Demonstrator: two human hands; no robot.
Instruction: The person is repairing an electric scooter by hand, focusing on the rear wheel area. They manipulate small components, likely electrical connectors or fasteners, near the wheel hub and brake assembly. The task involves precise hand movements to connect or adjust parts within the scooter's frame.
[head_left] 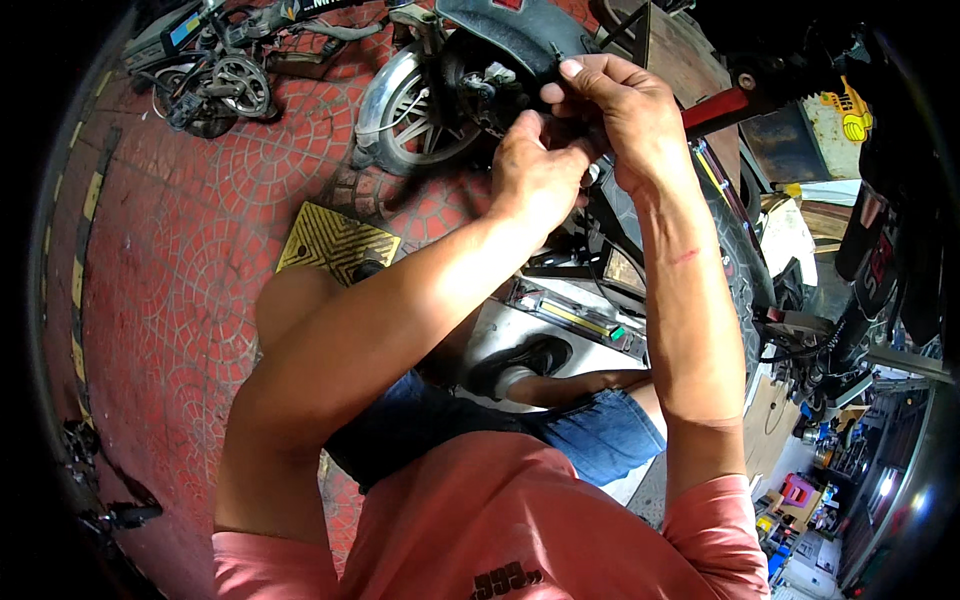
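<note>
My left hand [535, 175] is closed at the dark parts just below the rear mudguard [500, 30] of a scooter or small bike, its thumb pointing up; what it grips is hidden by the fingers. My right hand [635, 120] is just above and to the right, fingers curled and thumb tip beside a small dark fitting at the mudguard's edge; what lies inside them is unclear. Behind the hands sits a wheel [405, 120] with silver spokes. A red and black bar [715, 110] runs off to the right of my right hand.
A partly dismantled bike [225, 85] lies at the upper left on red patterned paving [170, 250]. A yellow ridged block [330, 235] is near my knee. Long tool-like parts [580, 320] lie between my arms. More bikes and cluttered shelves [810, 480] fill the right side.
</note>
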